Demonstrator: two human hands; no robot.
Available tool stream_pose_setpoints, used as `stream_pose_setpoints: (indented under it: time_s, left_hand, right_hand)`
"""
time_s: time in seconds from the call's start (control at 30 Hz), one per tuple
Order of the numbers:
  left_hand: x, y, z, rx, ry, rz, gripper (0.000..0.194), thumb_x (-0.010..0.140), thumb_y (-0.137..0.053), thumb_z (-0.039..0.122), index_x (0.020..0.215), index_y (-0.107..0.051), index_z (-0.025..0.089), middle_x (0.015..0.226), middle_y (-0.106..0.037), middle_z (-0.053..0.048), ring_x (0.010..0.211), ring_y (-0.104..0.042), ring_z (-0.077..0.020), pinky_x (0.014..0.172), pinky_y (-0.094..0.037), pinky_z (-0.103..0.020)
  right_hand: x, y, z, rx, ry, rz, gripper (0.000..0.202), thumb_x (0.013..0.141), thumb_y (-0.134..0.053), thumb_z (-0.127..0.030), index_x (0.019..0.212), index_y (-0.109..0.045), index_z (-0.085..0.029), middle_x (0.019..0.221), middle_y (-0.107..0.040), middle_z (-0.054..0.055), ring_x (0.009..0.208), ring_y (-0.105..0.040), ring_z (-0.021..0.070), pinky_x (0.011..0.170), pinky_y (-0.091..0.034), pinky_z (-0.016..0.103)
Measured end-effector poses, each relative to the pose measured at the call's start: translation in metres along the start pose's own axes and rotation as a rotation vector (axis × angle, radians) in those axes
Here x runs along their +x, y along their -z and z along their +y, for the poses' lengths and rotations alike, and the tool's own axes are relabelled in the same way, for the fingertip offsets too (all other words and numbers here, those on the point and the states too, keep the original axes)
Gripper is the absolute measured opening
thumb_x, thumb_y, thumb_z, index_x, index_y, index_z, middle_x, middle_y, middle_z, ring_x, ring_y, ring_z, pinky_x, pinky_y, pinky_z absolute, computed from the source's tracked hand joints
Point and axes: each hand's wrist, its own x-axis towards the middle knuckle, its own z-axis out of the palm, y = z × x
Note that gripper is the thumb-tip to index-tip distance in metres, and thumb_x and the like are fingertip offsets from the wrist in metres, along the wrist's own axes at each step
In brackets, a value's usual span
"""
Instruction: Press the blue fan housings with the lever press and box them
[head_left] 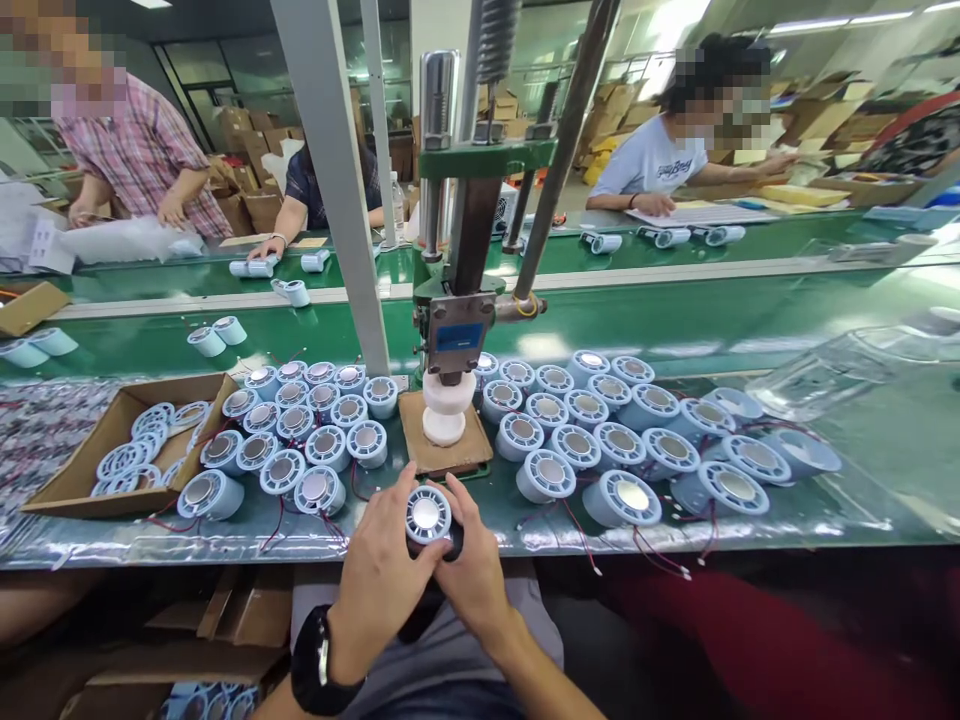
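Between my two hands is a light blue round motor housing (427, 514) with a slotted ring and a silver disc on top. My left hand (384, 555) wraps its left side, thumb at the near edge. From the right, my right hand (474, 560) grips the same housing. Just beyond my fingertips stands a hand press (457, 335) with a white round pressing head (448, 392). Below the head, a white round seat (443, 426) rests on a brown board (412, 445). The underside of the held housing is hidden by my hands.
Similar blue housings with red and black wires stand left (282, 470) and right (574, 447) of the press. A cardboard box (64, 492) holds loose blue rings (124, 460). A clear plastic bottle (847, 365) lies at right. Several co-workers sit or stand across the green conveyor belt (675, 300).
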Motion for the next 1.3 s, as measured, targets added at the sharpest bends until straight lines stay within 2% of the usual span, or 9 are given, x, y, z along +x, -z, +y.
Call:
stream_pose_setpoints:
  time_s: [0.27,0.37,0.5,0.6,0.73,0.8,0.9,1.07,1.3]
  left_hand:
    - [0.007,0.011,0.000,-0.109,0.013,-0.126,0.087,0.076,-0.067,0.011,0.152,-0.030,0.032,0.121,-0.068,-0.004,0.114,-0.062,-0.0272,0.100,-0.053,-0.045]
    - [0.000,-0.001,-0.004,-0.132,0.052,-0.082,0.077,0.080,-0.064,0.015,0.150,-0.035,0.028,0.130,-0.063,-0.008,0.121,-0.059,-0.0276,0.104,-0.050,-0.047]
    - [-0.013,-0.020,-0.012,-0.237,0.073,-0.048,0.055,0.088,-0.055,0.025,0.142,-0.046,0.019,0.141,-0.056,-0.015,0.131,-0.054,-0.0285,0.108,-0.048,-0.047]
    - [-0.009,-0.016,-0.012,-0.296,0.159,-0.071,0.053,0.081,-0.063,0.028,0.133,-0.055,0.017,0.132,-0.064,-0.014,0.121,-0.061,-0.0296,0.103,-0.051,-0.046]
    - [0.030,0.017,-0.006,-0.323,0.213,-0.039,0.053,0.070,-0.074,0.029,0.121,-0.064,0.020,0.116,-0.072,-0.008,0.107,-0.068,-0.0285,0.099,-0.053,-0.044]
    - [0.059,0.029,-0.003,-0.340,0.216,0.027,0.054,0.069,-0.076,0.032,0.121,-0.065,0.020,0.115,-0.072,-0.008,0.105,-0.068,-0.0282,0.098,-0.052,-0.043]
    - [0.099,0.024,0.000,-0.434,0.224,0.041,0.056,0.065,-0.079,0.030,0.118,-0.065,0.016,0.109,-0.073,-0.009,0.100,-0.068,-0.0274,0.094,-0.053,-0.042]
    - [0.134,-0.011,0.002,-0.750,0.153,-0.058,0.055,0.064,-0.081,0.023,0.115,-0.064,0.013,0.114,-0.071,-0.011,0.104,-0.066,-0.0262,0.096,-0.051,-0.039]
    - [0.133,-0.020,0.000,-0.828,0.140,-0.151,0.051,0.065,-0.083,0.020,0.112,-0.066,0.012,0.113,-0.072,-0.011,0.106,-0.066,-0.0276,0.098,-0.050,-0.041]
  right_hand:
    - [0.004,0.002,-0.001,-0.011,0.038,-0.005,0.086,0.080,-0.059,-0.012,0.156,-0.020,-0.021,0.129,-0.063,0.010,0.118,-0.065,0.0186,0.099,-0.057,0.031]
    - [0.001,0.002,0.001,-0.054,0.064,-0.038,0.075,0.082,-0.057,-0.012,0.153,-0.033,-0.020,0.133,-0.061,0.012,0.122,-0.062,0.0203,0.102,-0.055,0.034]
    - [0.015,0.034,-0.008,-0.200,0.091,-0.325,0.071,0.078,-0.058,-0.008,0.147,-0.047,-0.021,0.137,-0.057,0.012,0.127,-0.058,0.0238,0.105,-0.054,0.041]
    - [0.067,0.092,-0.046,-0.356,0.199,-0.419,0.077,0.074,-0.073,-0.016,0.146,-0.049,-0.026,0.139,-0.056,0.010,0.126,-0.058,0.0278,0.101,-0.057,0.044]
    - [0.193,0.172,-0.141,-0.483,0.482,0.070,0.055,0.086,-0.062,-0.032,0.137,-0.056,-0.012,0.137,-0.056,0.010,0.130,-0.054,0.0251,0.104,-0.046,0.039]
    - [0.258,0.191,-0.183,-0.517,0.491,0.297,0.062,0.088,-0.043,-0.037,0.138,-0.051,-0.002,0.129,-0.057,0.009,0.132,-0.049,0.0267,0.088,-0.040,0.030]
    - [0.327,0.188,-0.212,-0.313,0.424,0.338,0.058,0.090,-0.028,-0.031,0.127,-0.058,0.002,0.102,-0.066,0.007,0.111,-0.063,0.0212,0.073,-0.040,0.021]
    - [0.358,0.161,-0.199,-0.009,0.290,0.274,0.044,0.090,-0.032,-0.018,0.090,-0.070,0.003,0.074,-0.063,0.004,0.081,-0.070,0.0198,0.067,-0.044,0.020]
    - [0.331,0.178,-0.197,-0.059,0.287,0.184,0.081,0.090,0.003,-0.032,0.113,-0.065,0.006,0.086,-0.065,0.008,0.094,-0.067,0.0167,0.068,-0.035,0.023]
